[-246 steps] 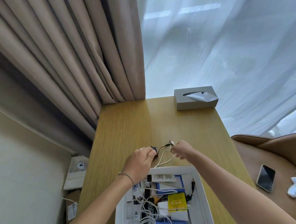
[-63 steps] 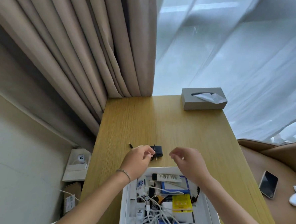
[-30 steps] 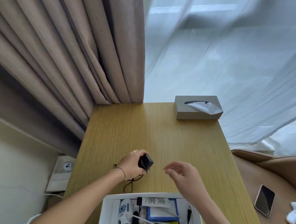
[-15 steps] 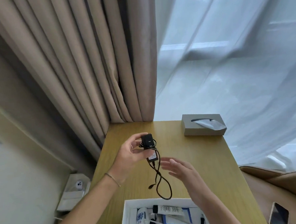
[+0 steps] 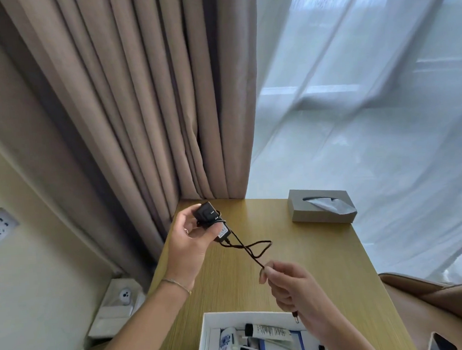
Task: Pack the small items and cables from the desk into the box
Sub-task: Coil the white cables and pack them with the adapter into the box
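Above the wooden desk [image 5: 297,254], beyond the white box [image 5: 207,336], the left hand [image 5: 190,239] grips a black power adapter [image 5: 209,221], while the right hand [image 5: 291,287] pinches its thin black cable [image 5: 252,250], pulled taut between them.

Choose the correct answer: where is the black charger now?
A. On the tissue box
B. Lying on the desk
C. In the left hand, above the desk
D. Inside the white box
C: the left hand holds the black charger raised above the desk, while the right hand pinches its cable.
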Motion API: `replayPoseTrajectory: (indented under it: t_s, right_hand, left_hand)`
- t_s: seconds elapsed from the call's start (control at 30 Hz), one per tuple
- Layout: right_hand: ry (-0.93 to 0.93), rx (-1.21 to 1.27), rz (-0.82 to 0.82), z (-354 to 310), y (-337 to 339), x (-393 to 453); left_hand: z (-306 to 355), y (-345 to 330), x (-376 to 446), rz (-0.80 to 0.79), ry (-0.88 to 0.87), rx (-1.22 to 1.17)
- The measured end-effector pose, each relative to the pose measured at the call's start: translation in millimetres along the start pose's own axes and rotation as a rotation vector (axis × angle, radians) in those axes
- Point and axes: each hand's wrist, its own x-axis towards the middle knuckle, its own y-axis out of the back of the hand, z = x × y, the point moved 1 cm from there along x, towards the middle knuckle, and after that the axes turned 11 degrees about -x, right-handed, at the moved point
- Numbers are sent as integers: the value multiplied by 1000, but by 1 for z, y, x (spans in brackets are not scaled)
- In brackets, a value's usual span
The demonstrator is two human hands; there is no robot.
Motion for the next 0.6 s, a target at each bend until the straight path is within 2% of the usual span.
replayPoseTrajectory:
  t_s: [0.13,0.33,0.47,0.6]
  right_hand:
    - [47,-211,50,-8,-5,-13]
    - [136,-270,53,-31,1,-29]
    - [179,-334,70,-42,8,-36]
    - [174,-585,42,-47,3,-44]
  left_hand:
    - [-9,4,-9,4,-45,216]
    - [-19,3,-25,-161,-48,432]
    - [-22,2,-29,-192,11,384]
    - [-22,0,-33,-165,117,291]
